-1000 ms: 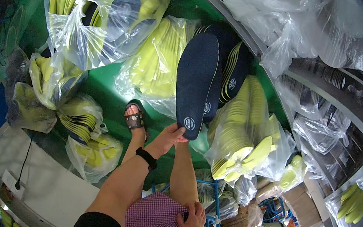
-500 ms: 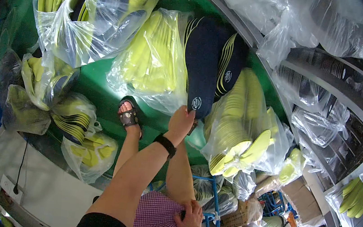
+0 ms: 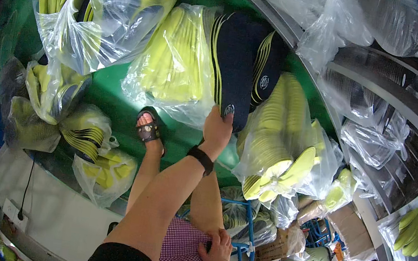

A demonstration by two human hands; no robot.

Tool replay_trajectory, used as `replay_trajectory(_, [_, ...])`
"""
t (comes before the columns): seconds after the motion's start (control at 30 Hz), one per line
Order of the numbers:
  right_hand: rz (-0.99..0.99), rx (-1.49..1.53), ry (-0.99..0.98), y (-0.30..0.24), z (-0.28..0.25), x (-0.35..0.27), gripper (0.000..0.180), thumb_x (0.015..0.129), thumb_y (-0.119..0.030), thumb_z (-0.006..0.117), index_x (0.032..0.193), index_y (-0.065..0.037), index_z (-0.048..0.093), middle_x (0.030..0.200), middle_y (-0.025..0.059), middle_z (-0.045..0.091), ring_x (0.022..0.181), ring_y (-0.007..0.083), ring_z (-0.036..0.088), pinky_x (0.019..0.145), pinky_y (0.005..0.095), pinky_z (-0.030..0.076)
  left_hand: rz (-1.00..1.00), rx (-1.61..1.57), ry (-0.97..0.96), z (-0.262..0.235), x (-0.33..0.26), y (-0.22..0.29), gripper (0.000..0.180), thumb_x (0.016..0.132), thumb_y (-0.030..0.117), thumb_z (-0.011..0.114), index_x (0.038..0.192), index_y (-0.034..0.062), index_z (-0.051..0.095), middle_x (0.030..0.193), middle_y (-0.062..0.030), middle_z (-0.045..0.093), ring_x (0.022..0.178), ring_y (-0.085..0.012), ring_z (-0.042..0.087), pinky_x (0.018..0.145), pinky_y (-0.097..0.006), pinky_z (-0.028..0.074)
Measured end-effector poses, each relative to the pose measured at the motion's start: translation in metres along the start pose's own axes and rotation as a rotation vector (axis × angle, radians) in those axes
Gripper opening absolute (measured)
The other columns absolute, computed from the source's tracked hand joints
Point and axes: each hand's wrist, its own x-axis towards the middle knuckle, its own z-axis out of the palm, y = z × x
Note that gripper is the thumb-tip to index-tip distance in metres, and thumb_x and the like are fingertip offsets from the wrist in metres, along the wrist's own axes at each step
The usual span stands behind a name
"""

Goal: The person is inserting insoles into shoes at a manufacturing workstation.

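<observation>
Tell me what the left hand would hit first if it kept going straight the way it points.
Likely the dark navy foam insole with yellow stripes: the left hand already grips its lower end and points up along it. Beyond lies a clear plastic bag of yellow-green insoles, though depth is unclear.

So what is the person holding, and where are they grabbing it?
The left hand grips a dark navy insole by its lower, heel end. The right hand holds nothing; it rests on the lap.

Left hand (image 3: 218, 130) gripping dark insole (image 3: 233, 65) among bagged yellow insoles (image 3: 176, 58).
</observation>
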Motion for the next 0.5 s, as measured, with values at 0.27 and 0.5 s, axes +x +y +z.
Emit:
replay_trajectory(0.27, [0.023, 0.015, -0.014, 0.002, 0.001, 0.001, 0.056, 0.068, -0.043, 0.056, 0.116, -0.017, 0.042, 0.121, 0.019, 0.031, 0.112, 0.0388, 0.03, 0.088, 0.0503, 0.027, 0.121, 0.058, 0.0, -0.006, 0.012, 0.008, 0.029, 0.073, 0.019, 0.058, 0.091, -0.0006, 0.047, 0.083, -0.0214, 0.055, 0.078, -0.0391, 0.052, 0.068, -0.045, 0.042])
replay_trajectory(0.5, [0.033, 0.033, -0.044, 0.0, -0.003, 0.001, 0.056, 0.069, -0.043, 0.056, 0.117, -0.018, 0.041, 0.123, 0.0197, 0.029, 0.114, 0.0396, 0.028, 0.089, 0.0507, 0.027, -0.062, -0.667, -0.348, -0.016, 0.021, -0.016, 0.042, 0.071, 0.009, 0.061, 0.108, -0.0015, 0.045, 0.096, -0.012, 0.057, 0.086, -0.0231, 0.055, 0.075, -0.032, 0.043])
